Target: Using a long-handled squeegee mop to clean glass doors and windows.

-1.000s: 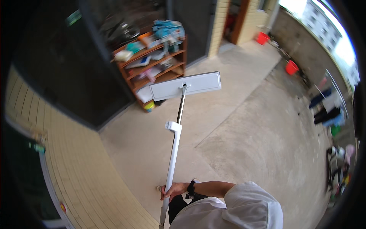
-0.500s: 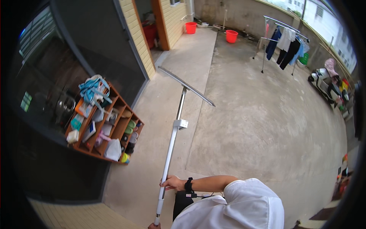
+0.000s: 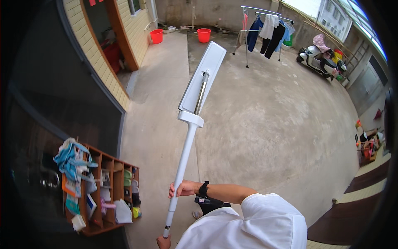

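A flat mop (image 3: 180,162) with a white pole is held up in front of me. My right hand (image 3: 185,189), with a black band on the wrist, wraps round the lower part of the pole. At the lower edge, my left hand (image 3: 163,242) closes on the pole's bottom end and is partly cut off by the frame. The mop's white rectangular head (image 3: 207,66) points away from me, its broad face with the hinge in view. Just below it on the pole sits a white collar (image 3: 190,118) with a slot; a bare metal rod runs from there to the head.
At the left stands a wooden shoe rack (image 3: 108,189) with shoes and a blue bag (image 3: 74,157) on top. Two red buckets (image 3: 204,35) are by the far wall. A clothes rack (image 3: 246,37) with laundry and a parked scooter (image 3: 317,60) stand farther right on the concrete floor (image 3: 273,124).
The mop head has turned from edge-on and crosswise to nearly in line with the pole, its broad face showing. It is raised higher in view. My view has swung to the right.
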A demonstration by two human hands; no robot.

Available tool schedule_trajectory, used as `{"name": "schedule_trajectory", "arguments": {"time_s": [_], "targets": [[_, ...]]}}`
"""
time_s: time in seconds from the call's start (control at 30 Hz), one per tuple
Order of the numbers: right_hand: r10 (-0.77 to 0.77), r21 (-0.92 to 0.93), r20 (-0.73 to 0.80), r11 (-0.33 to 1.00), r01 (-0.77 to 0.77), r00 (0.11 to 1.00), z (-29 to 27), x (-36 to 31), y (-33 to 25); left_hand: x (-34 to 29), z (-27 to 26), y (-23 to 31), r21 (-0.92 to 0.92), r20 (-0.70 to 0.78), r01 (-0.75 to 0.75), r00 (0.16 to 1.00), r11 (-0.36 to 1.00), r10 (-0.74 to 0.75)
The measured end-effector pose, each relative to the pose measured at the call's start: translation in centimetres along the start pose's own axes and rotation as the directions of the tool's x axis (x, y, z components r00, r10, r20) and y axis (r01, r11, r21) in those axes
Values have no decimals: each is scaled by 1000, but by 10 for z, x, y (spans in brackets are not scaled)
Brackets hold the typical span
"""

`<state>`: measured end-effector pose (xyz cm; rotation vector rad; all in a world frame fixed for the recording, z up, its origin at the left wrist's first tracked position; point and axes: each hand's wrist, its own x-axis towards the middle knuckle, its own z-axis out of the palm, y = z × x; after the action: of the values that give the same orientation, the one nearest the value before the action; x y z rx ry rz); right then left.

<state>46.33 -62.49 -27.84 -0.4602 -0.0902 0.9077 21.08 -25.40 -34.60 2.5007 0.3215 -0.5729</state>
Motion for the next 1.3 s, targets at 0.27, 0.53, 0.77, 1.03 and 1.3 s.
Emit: {"name": "schedule_trajectory", "arguments": {"time_s": [0.27, 0.53, 0.77, 1.03, 1.3], "targets": [[-434, -430, -713, 891, 146, 551, -71, 104, -131, 177, -34, 98, -186, -106, -87, 992, 979, 68], [-630, -629, -747, 773, 84, 212, -154, 208, -326, 337, -113, 207, -126, 77, -60, 995, 990, 70], [-427, -152, -635, 886, 438, 644, -227, 272, -489, 487, -170, 326, -107, 344, -76, 933, 991, 109], [-493, -107, -712, 780, 617, 500, -323, 337, -695, 685, -251, 451, -19, 145, -270, 952, 963, 269], [-454, 69, -699, 726, 685, 552, -419, 352, -914, 895, -333, 605, 384, 41, -296, 952, 875, 304]]}}
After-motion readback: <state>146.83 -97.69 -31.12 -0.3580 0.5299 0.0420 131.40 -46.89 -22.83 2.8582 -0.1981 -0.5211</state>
